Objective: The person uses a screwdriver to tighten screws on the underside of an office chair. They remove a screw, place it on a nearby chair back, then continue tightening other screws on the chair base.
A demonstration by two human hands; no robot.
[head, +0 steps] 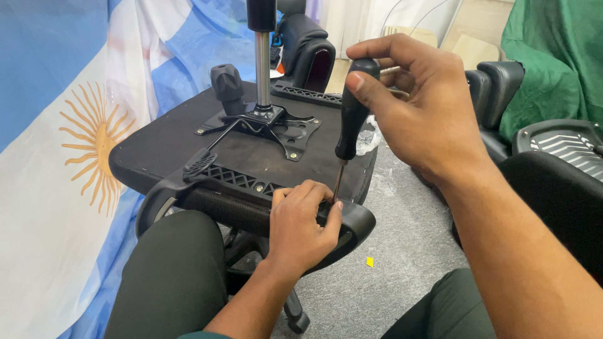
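An upturned black office chair seat (157,141) lies in front of me, its metal mechanism plate (276,125) and chrome gas cylinder (262,69) sticking up. A black armrest (213,201) is bolted along the near edge. My left hand (301,226) grips the armrest's end and steadies the tip of a screwdriver. My right hand (421,107) is wrapped around the black screwdriver handle (352,119), held nearly upright, with the shaft pointing down into the armrest bracket.
A blue and white flag with a yellow sun (69,144) hangs at the left. More black chair parts (308,50) stand behind, and another armrest (559,141) and green cloth (559,56) at the right. Grey carpet (402,251) lies below, with a small yellow scrap (370,262).
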